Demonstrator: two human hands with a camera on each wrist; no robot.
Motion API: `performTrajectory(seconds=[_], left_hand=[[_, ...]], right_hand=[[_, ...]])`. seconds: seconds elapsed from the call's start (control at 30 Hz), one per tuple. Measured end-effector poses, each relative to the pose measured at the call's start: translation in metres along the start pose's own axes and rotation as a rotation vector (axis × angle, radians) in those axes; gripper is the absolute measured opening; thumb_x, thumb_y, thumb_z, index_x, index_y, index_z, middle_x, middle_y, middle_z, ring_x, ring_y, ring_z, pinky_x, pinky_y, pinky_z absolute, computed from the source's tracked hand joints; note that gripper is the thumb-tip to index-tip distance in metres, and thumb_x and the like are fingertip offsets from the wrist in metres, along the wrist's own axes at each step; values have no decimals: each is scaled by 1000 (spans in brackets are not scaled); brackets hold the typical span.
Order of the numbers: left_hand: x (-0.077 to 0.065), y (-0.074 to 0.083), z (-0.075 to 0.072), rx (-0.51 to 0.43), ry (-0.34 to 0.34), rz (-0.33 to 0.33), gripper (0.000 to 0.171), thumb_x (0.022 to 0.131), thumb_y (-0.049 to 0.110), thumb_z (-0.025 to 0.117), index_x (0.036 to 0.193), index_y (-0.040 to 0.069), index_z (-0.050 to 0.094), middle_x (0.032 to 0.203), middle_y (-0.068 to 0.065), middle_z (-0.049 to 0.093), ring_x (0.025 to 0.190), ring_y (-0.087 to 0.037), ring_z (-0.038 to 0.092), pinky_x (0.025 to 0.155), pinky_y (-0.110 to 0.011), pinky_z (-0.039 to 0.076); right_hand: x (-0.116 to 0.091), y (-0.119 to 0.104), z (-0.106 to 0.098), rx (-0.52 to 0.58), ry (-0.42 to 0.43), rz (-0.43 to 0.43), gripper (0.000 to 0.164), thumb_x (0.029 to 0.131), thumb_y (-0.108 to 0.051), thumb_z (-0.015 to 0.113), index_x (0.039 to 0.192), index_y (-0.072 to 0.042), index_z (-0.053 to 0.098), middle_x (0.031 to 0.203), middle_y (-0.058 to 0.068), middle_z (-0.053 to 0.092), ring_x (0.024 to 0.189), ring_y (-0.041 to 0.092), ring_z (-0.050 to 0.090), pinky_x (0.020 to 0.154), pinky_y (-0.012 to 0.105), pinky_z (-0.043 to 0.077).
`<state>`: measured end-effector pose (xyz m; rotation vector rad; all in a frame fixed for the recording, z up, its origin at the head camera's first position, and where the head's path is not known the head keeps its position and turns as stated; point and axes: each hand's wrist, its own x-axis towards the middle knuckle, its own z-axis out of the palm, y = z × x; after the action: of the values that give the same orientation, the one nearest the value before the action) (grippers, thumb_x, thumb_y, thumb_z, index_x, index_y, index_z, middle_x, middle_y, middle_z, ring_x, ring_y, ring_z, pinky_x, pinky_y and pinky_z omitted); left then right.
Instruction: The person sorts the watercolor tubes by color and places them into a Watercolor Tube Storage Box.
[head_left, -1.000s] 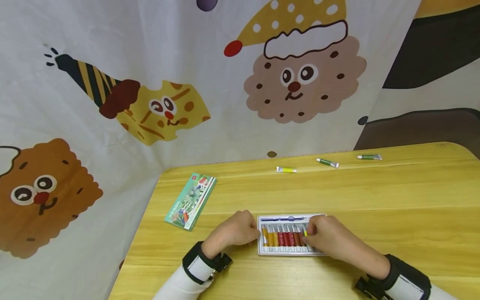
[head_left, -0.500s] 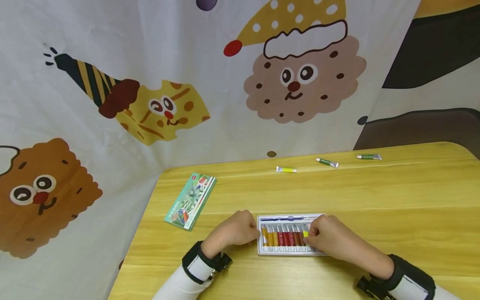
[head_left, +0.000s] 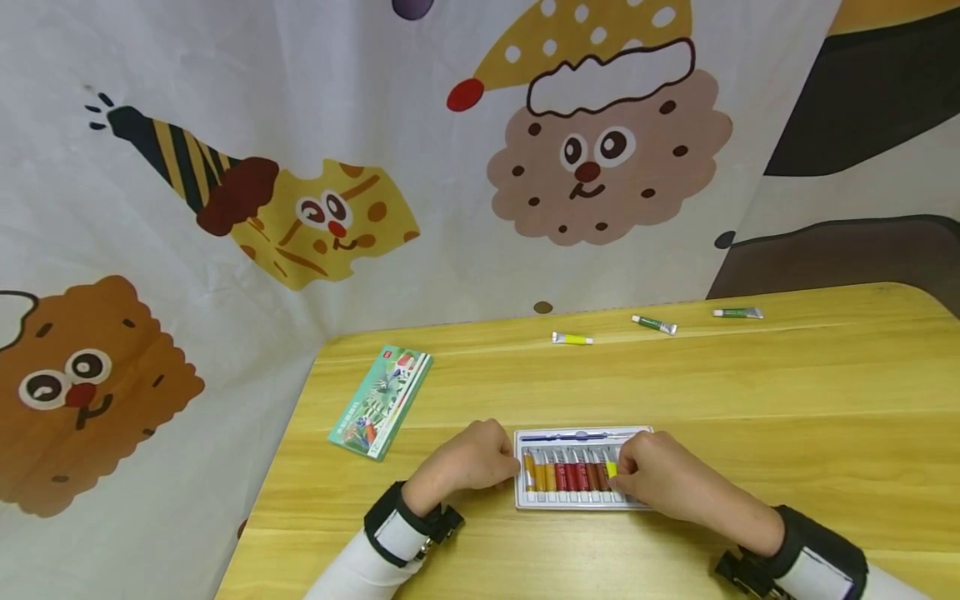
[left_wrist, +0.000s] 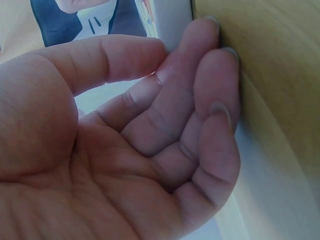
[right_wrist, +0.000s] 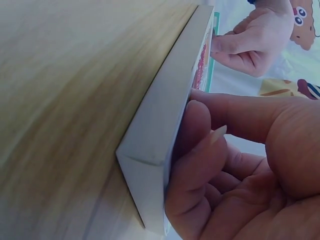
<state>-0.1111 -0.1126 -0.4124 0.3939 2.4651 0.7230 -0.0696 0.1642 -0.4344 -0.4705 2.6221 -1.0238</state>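
Note:
A white plastic tray (head_left: 570, 506) lies flat on the table, holding a row of paint tubes (head_left: 572, 477) from ochre through red to brown. Along its top slot runs a blue paintbrush (head_left: 561, 438). My right hand (head_left: 663, 473) is over the tray's right end, pinching a yellow paint tube (head_left: 612, 470) beside the brown ones; it hides that end. In the right wrist view, its curled fingers (right_wrist: 195, 175) sit against the tray's edge. At the opposite end, my left hand (head_left: 480, 457) holds the tray's left edge between thumb (left_wrist: 135, 57) and fingers.
Along the table's far edge lie a yellow tube (head_left: 572, 339) and two green tubes, one (head_left: 655, 325) in the middle and one (head_left: 738, 314) farther right. A teal paint box (head_left: 382, 403) lies at the left. Behind the table hangs a cartoon-printed cloth (head_left: 450, 275).
The yellow tube in my right hand has tipped down into the row, and more of its yellow side shows. My left hand has stayed at the tray's left edge.

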Motion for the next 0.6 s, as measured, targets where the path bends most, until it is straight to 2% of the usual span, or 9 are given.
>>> performTrajectory(seconds=[0.6], left_hand=[[0, 0, 0, -3, 0, -16, 35, 95, 14, 69, 61, 9, 69, 51, 3, 56, 44, -10, 42, 44, -24, 29]], right_hand=[[1, -3, 0, -9, -4, 46, 37, 87, -12, 84, 62, -16, 58, 59, -7, 50, 54, 9, 44, 50, 23, 36]])
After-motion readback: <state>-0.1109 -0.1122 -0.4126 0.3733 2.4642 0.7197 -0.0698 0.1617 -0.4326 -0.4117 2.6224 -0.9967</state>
